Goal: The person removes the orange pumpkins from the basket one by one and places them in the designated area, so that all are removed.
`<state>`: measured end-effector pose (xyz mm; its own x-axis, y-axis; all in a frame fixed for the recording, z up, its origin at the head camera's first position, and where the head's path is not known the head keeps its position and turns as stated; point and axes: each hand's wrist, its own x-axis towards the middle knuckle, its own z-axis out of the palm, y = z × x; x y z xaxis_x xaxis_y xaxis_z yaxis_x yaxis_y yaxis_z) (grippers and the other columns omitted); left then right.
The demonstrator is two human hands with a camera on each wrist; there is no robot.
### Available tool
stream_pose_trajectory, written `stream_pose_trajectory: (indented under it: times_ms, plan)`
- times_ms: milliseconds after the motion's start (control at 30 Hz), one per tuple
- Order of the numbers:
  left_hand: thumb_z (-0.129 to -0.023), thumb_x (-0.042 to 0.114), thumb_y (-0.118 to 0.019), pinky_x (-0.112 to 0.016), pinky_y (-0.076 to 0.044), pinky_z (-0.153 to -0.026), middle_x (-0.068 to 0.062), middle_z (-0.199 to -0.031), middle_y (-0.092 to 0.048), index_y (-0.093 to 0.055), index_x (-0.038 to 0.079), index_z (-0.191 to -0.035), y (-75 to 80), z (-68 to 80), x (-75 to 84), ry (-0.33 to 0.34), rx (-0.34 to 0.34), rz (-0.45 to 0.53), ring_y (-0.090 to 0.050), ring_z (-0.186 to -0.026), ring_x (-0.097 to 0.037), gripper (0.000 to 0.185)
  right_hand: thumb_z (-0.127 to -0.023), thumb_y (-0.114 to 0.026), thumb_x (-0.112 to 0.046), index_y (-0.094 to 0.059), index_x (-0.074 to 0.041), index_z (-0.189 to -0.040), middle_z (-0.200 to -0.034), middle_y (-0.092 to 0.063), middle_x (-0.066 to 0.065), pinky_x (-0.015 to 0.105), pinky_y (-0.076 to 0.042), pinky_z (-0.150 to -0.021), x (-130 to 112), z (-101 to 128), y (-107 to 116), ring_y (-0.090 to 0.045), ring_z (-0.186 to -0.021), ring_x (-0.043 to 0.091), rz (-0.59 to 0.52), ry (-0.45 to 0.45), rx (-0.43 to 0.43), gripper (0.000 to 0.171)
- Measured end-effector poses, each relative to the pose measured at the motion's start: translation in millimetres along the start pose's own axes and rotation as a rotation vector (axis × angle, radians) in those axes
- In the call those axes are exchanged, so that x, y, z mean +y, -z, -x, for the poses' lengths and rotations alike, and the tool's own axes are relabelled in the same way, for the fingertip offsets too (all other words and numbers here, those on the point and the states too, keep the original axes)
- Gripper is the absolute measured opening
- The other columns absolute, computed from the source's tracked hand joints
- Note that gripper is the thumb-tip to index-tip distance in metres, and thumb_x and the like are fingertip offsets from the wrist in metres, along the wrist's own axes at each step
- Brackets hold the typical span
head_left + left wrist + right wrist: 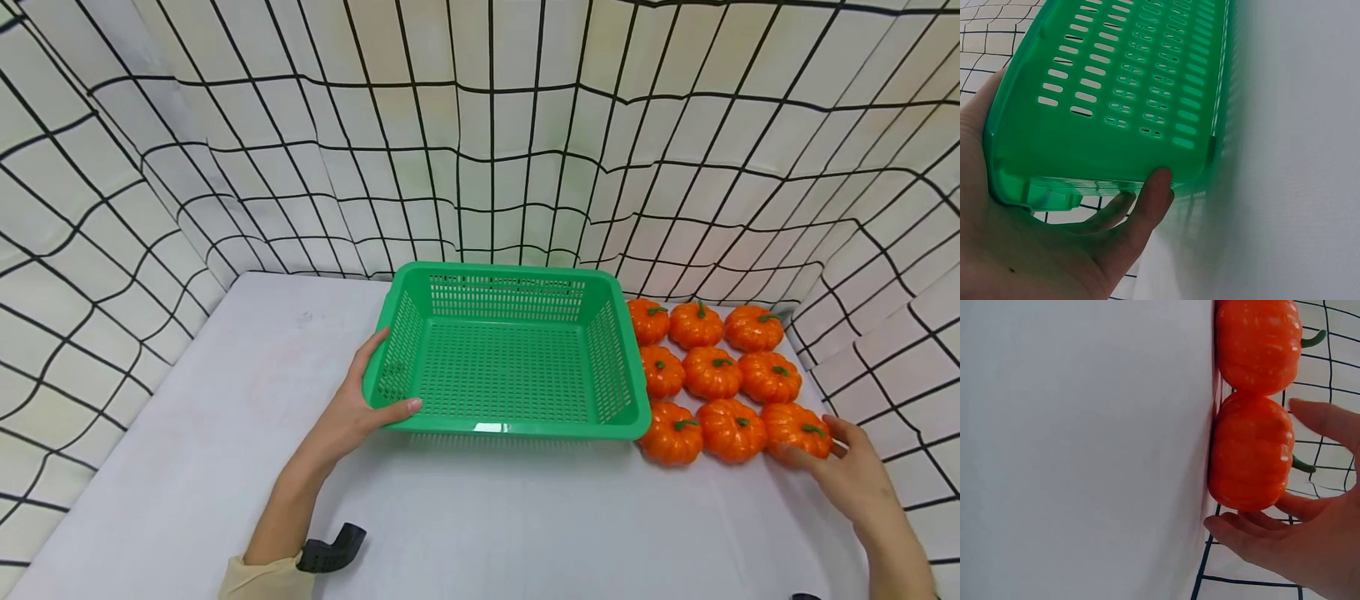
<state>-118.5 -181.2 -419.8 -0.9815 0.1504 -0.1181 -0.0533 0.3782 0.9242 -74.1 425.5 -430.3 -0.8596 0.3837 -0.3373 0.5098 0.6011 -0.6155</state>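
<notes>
A green slotted plastic basket (pixel 517 429) stands empty on the white table. My left hand (pixel 390 371) grips its near left corner, with the thumb along the front wall and the fingers on the left rim. In the left wrist view the palm cups that corner of the basket (pixel 1116 94), thumb (pixel 1155 187) pressed on the wall. Right of the basket lie several orange toy pumpkins in rows. My right hand (pixel 810 442) reaches around the near right pumpkin (pixel 797 427), its fingers fairly straight. In the right wrist view the lower fingers (pixel 1241 528) touch that pumpkin (pixel 1250 453).
Cloth walls with a black grid (pixel 480 125) close in the table on three sides, close behind the pumpkins on the right. Bare white tabletop (pixel 247 375) lies left of the basket and in front of it. A second pumpkin (pixel 1257 344) sits just beyond the touched one.
</notes>
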Motion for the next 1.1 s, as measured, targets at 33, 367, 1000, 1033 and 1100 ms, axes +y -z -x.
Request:
stream_pose_trajectory:
  times_ms: [33, 367, 1000, 1033, 1100]
  plan:
    - [-0.088, 0.033, -0.082, -0.073, -0.025, -0.119, -0.007, -0.177, -0.004, -0.006, 0.048, -0.165, -0.1, 0.0, 0.1, 0.001, 0.0, 0.0, -0.011, -0.161, -0.042, 0.109, -0.104, -0.057, -0.042, -0.002, 0.01, -0.162, -0.167, -0.006, 0.04, 0.074, -0.031, -0.114, -1.6, 0.4, 0.9, -0.022, -0.147, 0.063, 0.002, 0.014, 0.013, 0.095]
    - [-0.088, 0.032, -0.081, -0.072, -0.026, -0.118, -0.011, -0.176, -0.005, 0.001, 0.043, -0.166, -0.7, -1.2, 2.2, -0.011, -0.003, -0.005, -0.017, -0.159, -0.041, 0.114, -0.102, -0.061, -0.038, -0.027, 0.0, -0.162, -0.168, -0.02, 0.033, 0.067, -0.03, -0.12, -35.1, 10.5, -0.7, -0.029, -0.149, 0.053, -0.063, 0.066, 0.333, 0.079]
    - [-0.095, 0.053, -0.071, -0.065, -0.044, -0.108, -0.021, -0.171, -0.019, 0.002, 0.036, -0.168, 7.0, 3.3, 13.9, 0.074, -0.019, -0.219, -0.034, -0.15, -0.048, 0.104, -0.099, -0.071, -0.038, -0.039, -0.001, -0.158, -0.165, -0.027, 0.027, 0.082, -0.029, -0.109, -121.2, 22.8, -41.5, -0.032, -0.144, 0.057, -0.005, 0.574, 0.183, 0.077]
    - [-0.095, 0.054, -0.07, -0.065, -0.046, -0.106, -0.021, -0.17, -0.019, -0.001, 0.033, -0.168, 8.1, 2.7, 15.5, 0.07, -0.008, -0.243, -0.035, -0.15, -0.049, 0.103, -0.098, -0.071, -0.039, -0.039, -0.002, -0.158, -0.166, -0.027, 0.026, 0.082, -0.03, -0.108, -125.6, 22.4, -44.2, -0.031, -0.146, 0.056, 0.002, 0.588, 0.175, 0.077]
    - [-0.096, 0.055, -0.069, -0.066, -0.049, -0.104, -0.021, -0.17, -0.019, -0.01, 0.026, -0.168, 10.0, 0.7, 19.0, 0.045, 0.021, -0.308, -0.037, -0.149, -0.05, 0.098, -0.097, -0.072, -0.04, -0.038, -0.004, -0.159, -0.169, -0.024, 0.024, 0.082, -0.029, -0.108, -133.8, 21.5, -49.4, -0.028, -0.149, 0.055, 0.014, 0.617, 0.161, 0.079]
